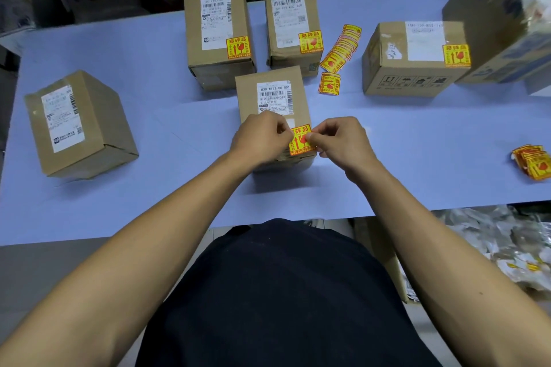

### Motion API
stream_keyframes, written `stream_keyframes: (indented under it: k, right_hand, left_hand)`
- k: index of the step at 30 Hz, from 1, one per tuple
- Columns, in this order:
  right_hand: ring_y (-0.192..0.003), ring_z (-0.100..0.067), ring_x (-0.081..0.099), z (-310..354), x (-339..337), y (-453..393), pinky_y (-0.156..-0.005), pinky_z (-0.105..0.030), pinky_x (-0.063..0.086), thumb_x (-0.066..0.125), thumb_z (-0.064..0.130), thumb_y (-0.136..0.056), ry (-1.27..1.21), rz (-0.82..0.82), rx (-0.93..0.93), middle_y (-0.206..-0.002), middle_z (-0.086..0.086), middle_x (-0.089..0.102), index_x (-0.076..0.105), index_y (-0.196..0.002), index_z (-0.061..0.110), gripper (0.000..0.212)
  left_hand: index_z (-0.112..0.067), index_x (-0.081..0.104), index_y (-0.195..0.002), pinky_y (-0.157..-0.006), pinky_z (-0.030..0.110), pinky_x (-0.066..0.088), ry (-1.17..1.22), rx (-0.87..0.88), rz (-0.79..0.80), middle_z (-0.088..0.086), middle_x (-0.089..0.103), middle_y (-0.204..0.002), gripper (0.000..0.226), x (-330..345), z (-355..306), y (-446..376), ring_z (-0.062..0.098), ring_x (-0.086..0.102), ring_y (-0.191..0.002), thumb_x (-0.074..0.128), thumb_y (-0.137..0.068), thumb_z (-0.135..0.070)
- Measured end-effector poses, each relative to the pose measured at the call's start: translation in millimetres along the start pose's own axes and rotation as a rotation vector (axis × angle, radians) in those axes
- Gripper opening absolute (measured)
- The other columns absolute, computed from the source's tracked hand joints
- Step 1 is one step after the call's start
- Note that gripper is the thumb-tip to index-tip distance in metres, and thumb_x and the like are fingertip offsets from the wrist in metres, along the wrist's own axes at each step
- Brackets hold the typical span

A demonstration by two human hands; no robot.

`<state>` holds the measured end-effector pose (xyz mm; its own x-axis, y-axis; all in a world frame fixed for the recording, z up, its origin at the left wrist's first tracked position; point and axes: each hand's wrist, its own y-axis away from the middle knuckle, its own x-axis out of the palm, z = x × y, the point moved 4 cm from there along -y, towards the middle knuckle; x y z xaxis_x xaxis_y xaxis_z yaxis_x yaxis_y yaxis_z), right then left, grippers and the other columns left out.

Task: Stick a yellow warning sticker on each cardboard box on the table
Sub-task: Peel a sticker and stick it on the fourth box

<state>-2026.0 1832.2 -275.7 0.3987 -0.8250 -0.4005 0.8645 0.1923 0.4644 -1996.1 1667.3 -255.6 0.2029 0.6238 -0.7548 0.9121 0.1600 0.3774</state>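
Yellow warning sticker [301, 140] sits on the top face of the cardboard box in front of me [272, 104], at its near right corner, just below the white shipping label [275, 97]. My left hand [262, 138] has its fingers curled and pinches the sticker's left edge, while my right hand [340, 140] pinches its right edge with thumb and fingertips, the other fingers curled in. Both hands lie over the near end of the box, and I cannot tell whether the sticker is fully pressed flat.

Two upright boxes stand behind this one, the left rear box [217, 33] and the middle rear box [290, 27], each already bearing a yellow sticker at the lower right of its top. A wider box on the right [414, 59] also carries one at its right corner. Off to my left, well apart, a tilted box [77, 122] shows only a white label and no yellow sticker.

A loose string of stickers [340, 49] lies on the pale blue table [149, 68] between the middle rear box and the wider box, and a small pile of stickers [533, 162] rests near the right edge.
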Motion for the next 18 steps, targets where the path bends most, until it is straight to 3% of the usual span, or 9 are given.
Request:
stream_keyframes:
  k: [5, 9, 12, 18]
  right_hand:
    - [-0.078, -0.023, 0.071, -4.8, 1.0, 2.7, -0.072, -0.038, 0.063, 0.077, 0.023, -0.086, 0.018, -0.032, 0.024, -0.079, -0.004, 0.073, 0.075, -0.085, 0.011, 0.013]
    - [-0.076, -0.020, 0.070, -6.2, 0.7, 3.7, -0.078, -0.046, 0.061, 0.080, 0.025, -0.083, 0.050, -0.073, 0.030, -0.079, -0.005, 0.072, 0.071, -0.090, 0.012, 0.018]
    - [-0.079, -0.023, 0.070, -8.6, -1.0, 4.4, -0.080, -0.047, 0.058, 0.084, 0.026, -0.078, 0.031, -0.110, 0.070, -0.079, -0.006, 0.073, 0.056, -0.102, 0.017, 0.038]
    - [-0.081, -0.028, 0.069, -6.2, -1.2, 1.0, -0.077, -0.049, 0.057, 0.084, 0.028, -0.077, 0.117, -0.118, 0.051, -0.085, -0.008, 0.072, 0.054, -0.091, 0.016, 0.035]
  left_hand:
    - [-0.024, 0.066, -0.076, -0.056, 0.028, 0.034, -0.143, 0.043, -0.028, 0.002, 0.070, -0.084, 0.016, 3.3, -2.5, -2.9, 0.023, 0.060, -0.081, 0.059, -0.089, -0.032]
    - [-0.022, 0.066, -0.075, -0.057, 0.029, 0.037, -0.162, 0.060, -0.033, 0.001, 0.068, -0.079, 0.018, 4.6, -4.4, -5.0, 0.024, 0.060, -0.079, 0.059, -0.088, -0.032]
    - [-0.021, 0.063, -0.071, -0.056, 0.029, 0.036, -0.171, 0.059, -0.026, 0.001, 0.064, -0.074, 0.019, 5.4, -5.3, -6.3, 0.025, 0.060, -0.077, 0.059, -0.087, -0.031]
    - [-0.018, 0.066, -0.074, -0.056, 0.029, 0.035, -0.222, 0.080, -0.030, 0.003, 0.067, -0.075, 0.020, 6.4, -5.7, -9.1, 0.026, 0.060, -0.077, 0.060, -0.086, -0.033]
